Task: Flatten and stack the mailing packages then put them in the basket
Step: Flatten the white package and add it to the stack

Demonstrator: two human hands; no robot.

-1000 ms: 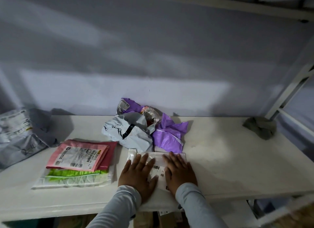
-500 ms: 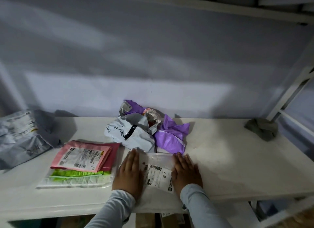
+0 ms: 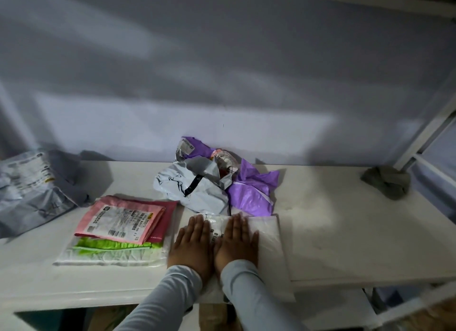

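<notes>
i read this as a home corner or small storeroom: plain white shelf-table (image 3: 345, 232) against a bare grey wall (image 3: 222, 71), white metal rack frame (image 3: 419, 143) at right, used courier mailers (image 3: 212, 182) heaped on it.

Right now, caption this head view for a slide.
Both hands, left hand and right hand, press a white mailer flat.

Mailers on the white surface (image 3: 345, 232)

A white mailer (image 3: 267, 239) lies flat at the front edge, overhanging it, label up. To its left sits a flat stack: pink mailer (image 3: 121, 220) on red (image 3: 167, 217), green (image 3: 111, 245) and clear (image 3: 111, 258). Behind lie crumpled grey (image 3: 195, 190) and purple (image 3: 251, 192) mailers.
</notes>
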